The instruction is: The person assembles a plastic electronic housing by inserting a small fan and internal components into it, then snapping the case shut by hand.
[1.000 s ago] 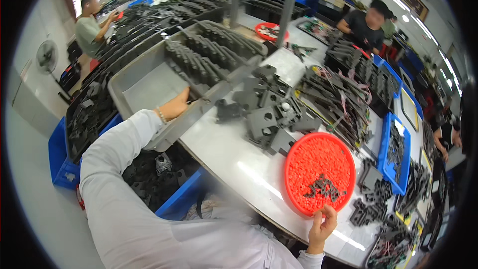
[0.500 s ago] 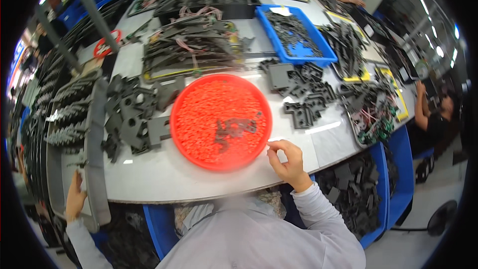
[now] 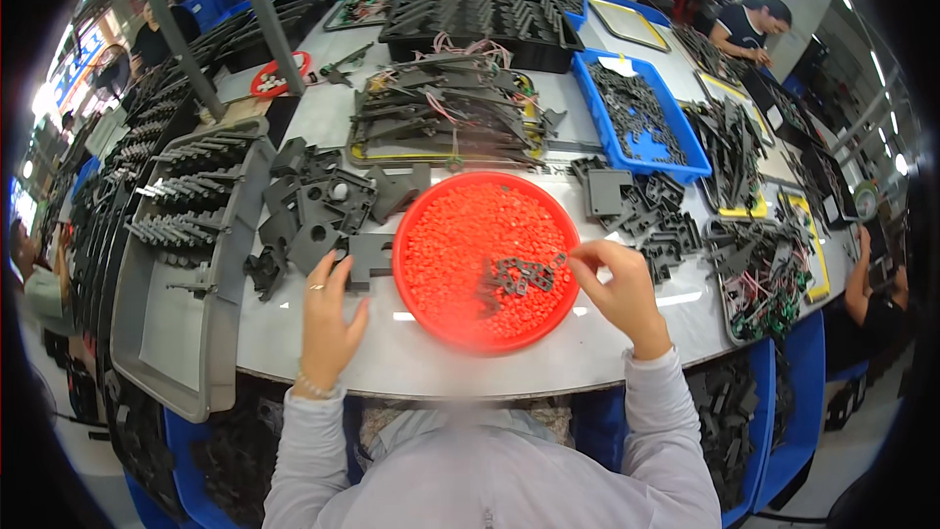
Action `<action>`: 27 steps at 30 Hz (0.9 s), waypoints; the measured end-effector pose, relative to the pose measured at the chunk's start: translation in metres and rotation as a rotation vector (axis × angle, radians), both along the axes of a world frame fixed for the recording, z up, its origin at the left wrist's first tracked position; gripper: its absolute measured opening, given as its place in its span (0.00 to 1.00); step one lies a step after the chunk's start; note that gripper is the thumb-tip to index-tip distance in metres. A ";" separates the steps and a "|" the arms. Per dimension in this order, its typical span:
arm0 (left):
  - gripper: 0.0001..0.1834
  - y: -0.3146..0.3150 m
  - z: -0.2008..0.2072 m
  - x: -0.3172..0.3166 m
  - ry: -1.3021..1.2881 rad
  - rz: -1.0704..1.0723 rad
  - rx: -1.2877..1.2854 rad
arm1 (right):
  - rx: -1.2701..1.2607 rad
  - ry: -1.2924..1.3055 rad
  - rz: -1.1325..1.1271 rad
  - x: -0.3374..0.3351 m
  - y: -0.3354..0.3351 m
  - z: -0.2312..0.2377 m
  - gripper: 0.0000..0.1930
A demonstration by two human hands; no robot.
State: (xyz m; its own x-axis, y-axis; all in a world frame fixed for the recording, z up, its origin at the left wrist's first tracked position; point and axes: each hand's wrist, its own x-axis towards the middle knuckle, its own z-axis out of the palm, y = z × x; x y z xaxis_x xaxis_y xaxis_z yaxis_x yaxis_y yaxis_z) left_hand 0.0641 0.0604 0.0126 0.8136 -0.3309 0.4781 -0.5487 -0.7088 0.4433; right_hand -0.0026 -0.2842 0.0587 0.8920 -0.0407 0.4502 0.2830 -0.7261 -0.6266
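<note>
Clips (image 3: 519, 276), small black ones, lay in red tray (image 3: 431, 235) at 9 o'clock of my right hand (image 3: 615, 286), fingers pinched at one; left hand (image 3: 328, 318) open, farther.

**Around the crowded work table**

A long grey tray (image 3: 186, 333) sits at the near left of the table (image 3: 323, 118), with rows of dark ribbed parts (image 3: 181, 198) in its far half. Far of centre lies a yellow-edged tray heaped with black brackets and pink wires (image 3: 446, 113), and beyond it a black bin of upright parts (image 3: 480, 20). A blue tray of small black pieces (image 3: 641, 122) stands to the far right. At the right edge, another yellow-rimmed tray (image 3: 774, 264) carries wired parts. A small red dish (image 3: 277, 75) rests far left. Co-workers sit at the far right (image 3: 744, 24) and at the near right edge (image 3: 876, 299).
</note>
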 end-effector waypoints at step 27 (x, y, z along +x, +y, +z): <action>0.18 -0.019 -0.036 0.019 0.034 -0.037 -0.293 | -0.390 0.131 -0.099 0.362 0.035 0.022 0.19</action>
